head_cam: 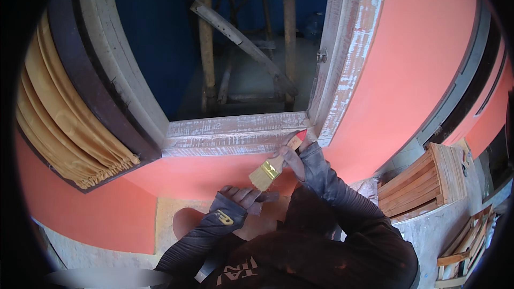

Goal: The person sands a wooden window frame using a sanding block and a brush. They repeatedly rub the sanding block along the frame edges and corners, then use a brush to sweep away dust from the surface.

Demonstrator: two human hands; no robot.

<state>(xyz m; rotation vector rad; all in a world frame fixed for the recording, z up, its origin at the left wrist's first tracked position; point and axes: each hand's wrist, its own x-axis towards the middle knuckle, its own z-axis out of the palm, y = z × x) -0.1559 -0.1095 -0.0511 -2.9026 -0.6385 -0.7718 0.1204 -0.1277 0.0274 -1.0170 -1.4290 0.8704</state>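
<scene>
My right hand (294,160) grips a flat paintbrush (272,169) by its wooden handle, which has a red end. The brush's gold-coloured ferrule and pale bristles point down and left, towards my left hand. That hand (241,197) is held in front of my lap with its fingers curled. Something small and pale shows below the fingers; I cannot tell whether it is held. Just beyond my right hand runs the wooden window sill (237,132), streaked with white over brown. The right jamb (353,60) of the frame has similar patchy white streaks.
Below the sill is a coral-painted wall (192,172). An open shutter with a gold curtain (76,108) stands at left. Through the opening shows a bamboo-and-wood scaffold (245,44). A slatted wooden piece (413,184) and some wood scraps (466,249) lie at right.
</scene>
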